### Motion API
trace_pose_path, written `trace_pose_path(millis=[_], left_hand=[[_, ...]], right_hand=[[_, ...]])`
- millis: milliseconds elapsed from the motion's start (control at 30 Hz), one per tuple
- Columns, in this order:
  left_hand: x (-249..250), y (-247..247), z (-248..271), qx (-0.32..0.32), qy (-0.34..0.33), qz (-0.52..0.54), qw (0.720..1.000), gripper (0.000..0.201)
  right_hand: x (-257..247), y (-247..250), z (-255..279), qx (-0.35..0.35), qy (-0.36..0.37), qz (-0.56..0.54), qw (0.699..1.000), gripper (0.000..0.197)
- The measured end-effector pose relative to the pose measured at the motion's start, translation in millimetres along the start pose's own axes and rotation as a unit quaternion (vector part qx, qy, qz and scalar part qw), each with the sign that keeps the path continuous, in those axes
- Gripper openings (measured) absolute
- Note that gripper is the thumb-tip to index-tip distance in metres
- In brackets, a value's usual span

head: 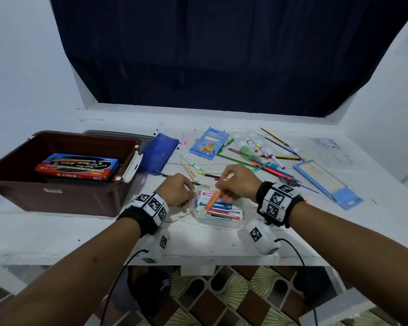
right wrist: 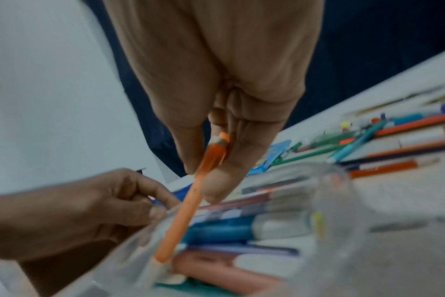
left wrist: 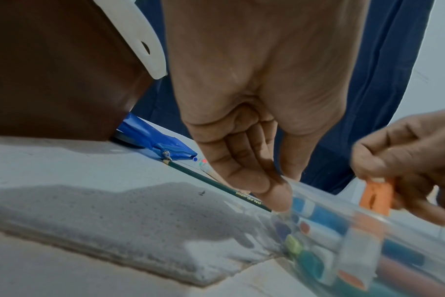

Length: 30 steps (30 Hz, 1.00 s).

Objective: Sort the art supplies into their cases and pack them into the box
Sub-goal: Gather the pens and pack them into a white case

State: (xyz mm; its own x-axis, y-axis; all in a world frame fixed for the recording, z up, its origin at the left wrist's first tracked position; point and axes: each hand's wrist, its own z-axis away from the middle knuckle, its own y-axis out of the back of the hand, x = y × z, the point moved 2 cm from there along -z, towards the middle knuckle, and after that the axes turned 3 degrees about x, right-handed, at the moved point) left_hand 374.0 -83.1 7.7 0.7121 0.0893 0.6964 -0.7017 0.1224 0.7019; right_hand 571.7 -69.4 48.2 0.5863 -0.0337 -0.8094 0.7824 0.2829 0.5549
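Head view: our right hand (head: 236,182) pinches an orange plastic marker (head: 213,199) slanted over the clear plastic marker case (head: 239,223), tip down among the markers there; we judge we're mid-sorting, brown plastic box (head: 57,196) well left. Left wrist view: left hand (left wrist: 254,120), fingertips (left wrist: 277,201) curled on the case rim, steadying it. Right wrist view: thumb and fingers clamp the marker's cap end; next it needs laying flat alongside the others.

White painted table (head: 198,245) carries brown plastic box (head: 57,196), blue zip pouch (head: 157,152), clear marker case (head: 222,223), scattered pens, possibly pencils.
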Motion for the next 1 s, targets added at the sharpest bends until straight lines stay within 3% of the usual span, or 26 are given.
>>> trace_pose_path(millis=[100, 333, 433, 633, 767, 1000], left_hand=[[-1, 0, -1, -0.001, 0.003, 0.000, 1.000, 0.016], [0, -1, -4, -0.005, 0.007, 0.001, 1.000, 0.018], [0, 0, -4, -0.005, 0.008, 0.002, 1.000, 0.017], [-2, -1, -6, -0.005, 0.008, 0.009, 1.000, 0.016], [-1, -1, -5, -0.007, 0.010, 0.009, 1.000, 0.017], [-1, -1, -4, -0.008, 0.008, -0.003, 1.000, 0.015]], right_hand=[[7, 11, 2, -0.029, 0.018, 0.149, 0.988, 0.024], [7, 19, 10, -0.153, 0.048, 0.303, 0.939, 0.021], [12, 17, 10, -0.175, 0.055, 0.359, 0.915, 0.019], [10, 18, 10, -0.149, 0.055, 0.324, 0.933, 0.019], [11, 3, 12, -0.166, 0.081, 0.376, 0.908, 0.019], [14, -2, 10, -0.195, 0.097, 0.373, 0.902, 0.007]])
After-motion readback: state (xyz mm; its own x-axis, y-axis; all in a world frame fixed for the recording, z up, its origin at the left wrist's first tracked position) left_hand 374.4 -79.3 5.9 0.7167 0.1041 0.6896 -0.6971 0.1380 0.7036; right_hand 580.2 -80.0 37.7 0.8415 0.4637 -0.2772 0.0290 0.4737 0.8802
